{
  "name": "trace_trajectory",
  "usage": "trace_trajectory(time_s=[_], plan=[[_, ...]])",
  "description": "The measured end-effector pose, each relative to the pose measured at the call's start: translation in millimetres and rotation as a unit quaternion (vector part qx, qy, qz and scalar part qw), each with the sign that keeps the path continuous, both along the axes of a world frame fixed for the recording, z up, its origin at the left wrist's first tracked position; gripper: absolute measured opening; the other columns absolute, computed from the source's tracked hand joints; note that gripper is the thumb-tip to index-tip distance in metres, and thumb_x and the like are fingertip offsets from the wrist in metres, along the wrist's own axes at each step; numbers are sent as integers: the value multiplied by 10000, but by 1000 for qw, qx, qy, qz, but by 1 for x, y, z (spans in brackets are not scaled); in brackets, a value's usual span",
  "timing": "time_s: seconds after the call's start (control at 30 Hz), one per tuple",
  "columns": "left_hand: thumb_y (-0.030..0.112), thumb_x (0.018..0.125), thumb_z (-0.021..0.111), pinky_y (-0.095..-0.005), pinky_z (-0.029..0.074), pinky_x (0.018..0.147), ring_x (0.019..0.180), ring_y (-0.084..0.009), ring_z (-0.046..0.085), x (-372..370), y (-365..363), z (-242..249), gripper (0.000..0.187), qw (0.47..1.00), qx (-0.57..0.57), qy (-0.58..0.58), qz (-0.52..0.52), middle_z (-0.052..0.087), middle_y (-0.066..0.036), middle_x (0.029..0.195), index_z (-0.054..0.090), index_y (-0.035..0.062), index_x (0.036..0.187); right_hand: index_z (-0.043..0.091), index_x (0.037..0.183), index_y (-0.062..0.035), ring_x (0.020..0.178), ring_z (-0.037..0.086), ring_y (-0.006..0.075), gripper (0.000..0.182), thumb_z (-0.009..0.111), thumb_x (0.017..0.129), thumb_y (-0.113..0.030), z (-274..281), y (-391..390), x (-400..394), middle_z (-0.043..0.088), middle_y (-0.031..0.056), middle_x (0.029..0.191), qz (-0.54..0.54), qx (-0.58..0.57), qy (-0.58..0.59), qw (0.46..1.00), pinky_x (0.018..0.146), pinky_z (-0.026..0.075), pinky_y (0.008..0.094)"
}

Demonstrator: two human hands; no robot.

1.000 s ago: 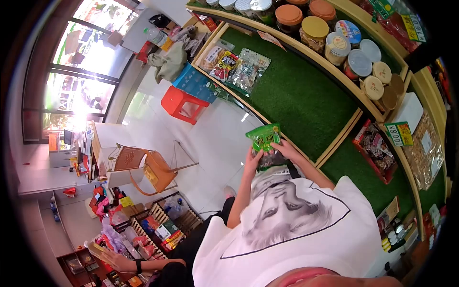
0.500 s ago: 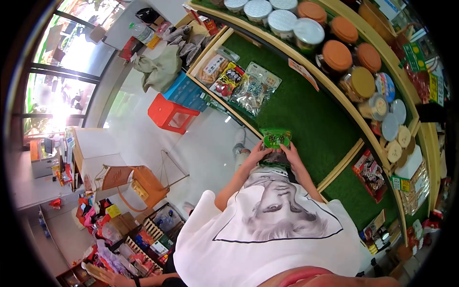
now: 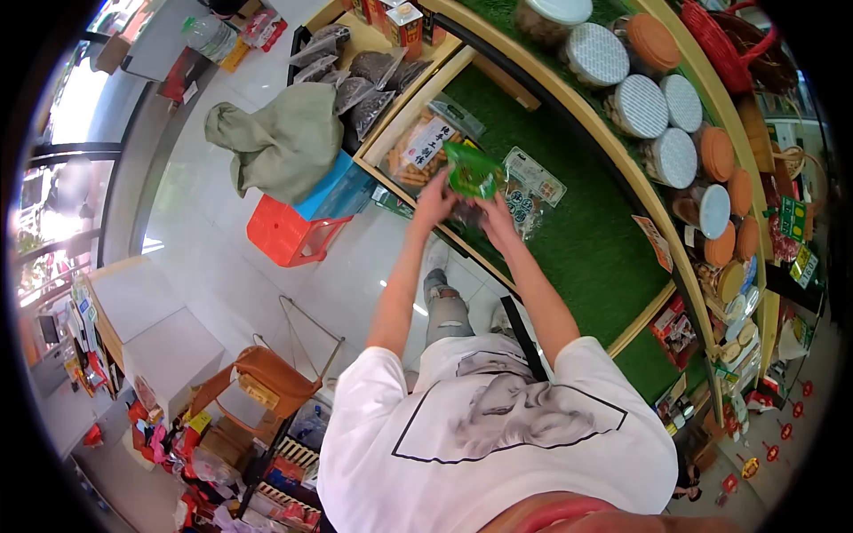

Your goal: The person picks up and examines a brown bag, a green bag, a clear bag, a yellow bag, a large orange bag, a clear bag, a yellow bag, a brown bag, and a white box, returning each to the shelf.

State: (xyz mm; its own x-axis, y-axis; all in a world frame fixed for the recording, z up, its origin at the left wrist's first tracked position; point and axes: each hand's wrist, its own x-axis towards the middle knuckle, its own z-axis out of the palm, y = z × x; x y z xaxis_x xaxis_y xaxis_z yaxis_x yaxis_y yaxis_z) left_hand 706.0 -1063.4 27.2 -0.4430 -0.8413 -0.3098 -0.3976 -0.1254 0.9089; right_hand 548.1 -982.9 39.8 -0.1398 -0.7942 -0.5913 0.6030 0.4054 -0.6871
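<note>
A green-topped snack bag [image 3: 474,171] with a see-through lower part is held between my two hands over the shelf's left end. My left hand [image 3: 432,202] is closed on its left edge, and my right hand [image 3: 495,216] grips the lower right side. Beneath and to the left lies a clear bag of tan sticks [image 3: 416,147] with a white label. Just right of the held bag is a clear packet with a pale label [image 3: 536,182], lying on the green turf lining [image 3: 582,240]. The held bag partly covers both packets.
Wooden rims [image 3: 586,98] border the shelf. Lidded jars [image 3: 640,105] stand on the tier beyond it. Dark bags [image 3: 371,67] fill a tray at the back left. A red stool [image 3: 289,233] and a grey-green cloth [image 3: 280,142] are left of the shelf.
Both hands have carried the green bag forward and left, from near my body to over the other packets. My arms are stretched out further, and the view has shifted.
</note>
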Motion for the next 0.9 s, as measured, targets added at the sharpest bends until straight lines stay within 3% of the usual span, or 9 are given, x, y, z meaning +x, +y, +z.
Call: trace_trajectory(time_s=[0.03, 0.1, 0.2, 0.3, 0.43, 0.57, 0.63, 0.7, 0.9], plan=[[147, 774, 678, -404, 478, 779, 861, -252, 630, 9, -29, 8, 662, 1000, -16, 4, -11, 573, -194, 1148, 411, 104, 1379, 444, 1255, -91, 919, 578, 134, 371, 553, 901, -89, 1, -25, 9, 604, 41, 1018, 0, -13, -5, 1000, 782, 483, 284], [151, 773, 680, -424, 486, 776, 898, -278, 628, 26, -75, -24, 717, 957, -280, -72, -15, 545, -201, 1201, 362, 127, 1415, 393, 1322, -88, 910, 585, 141, 450, 555, 903, -123, 5, -62, 28, 610, 45, 1023, -3, 35, 16, 999, 788, 483, 283], [134, 793, 637, -525, 434, 924, 1162, -436, 479, 41, -96, -17, 806, 939, -212, -271, 6, 354, -115, 1450, 236, 342, 1461, 307, 1402, -84, 879, 611, 158, 566, 559, 900, -156, -10, -78, 31, 619, 68, 1039, 68, 87, 62, 992, 784, 492, 281], [117, 784, 642, -551, 416, 954, 1241, -492, 381, 41, -95, -43, 855, 891, -259, -368, -68, 230, -82, 1522, 205, 417, 1455, 430, 1334, -39, 809, 653, 146, 483, 577, 893, -169, -35, -60, 24, 657, 102, 1010, 216, 91, 206, 950, 729, 518, 269], [114, 652, 761, -537, 386, 1008, 1295, -516, 291, 35, -87, -67, 1019, 899, -280, -331, -59, 160, -80, 1548, 210, 417, 1453, 515, 1240, -37, 745, 616, 116, 375, 588, 888, -145, -55, 35, 13, 663, 76, 949, 168, 37, 175, 969, 654, 494, 252], [85, 653, 744, -539, 357, 1031, 1293, -523, 288, 26, -73, -58, 990, 901, -284, -326, -20, 201, -116, 1532, 242, 377, 1455, 548, 1194, -44, 704, 607, 137, 366, 635, 853, -146, -103, 177, -25, 655, 70, 855, 127, 139, 203, 961, 615, 493, 271], [47, 734, 636, -531, 331, 1044, 1278, -515, 309, 21, -53, -58, 841, 901, -298, -315, 26, 254, -192, 1492, 275, 277, 1458, 505, 1249, -69, 751, 630, 161, 386, 577, 884, -171, -123, 261, -45, 666, 92, 939, 114, 191, 257, 940, 606, 495, 281], [31, 759, 588, -521, 320, 1050, 1266, -508, 326, 18, -25, -60, 782, 914, -309, -252, 82, 278, -222, 1470, 289, 225, 1455, 506, 1240, -82, 772, 646, 190, 375, 555, 900, -234, -86, 316, -56, 666, 97, 957, 10, 344, 174, 923, 607, 507, 311], [148, 811, 550, -488, 262, 1088, 1264, -478, 331, -1, 108, -102, 679, 927, -217, -302, 48, 308, -306, 1407, 263, -45, 1396, 496, 1243, -99, 787, 658, 228, 356, 463, 951, -299, -43, 465, -39, 651, 126, 1002, -214, 324, 118, 914, 652, 532, 344]])
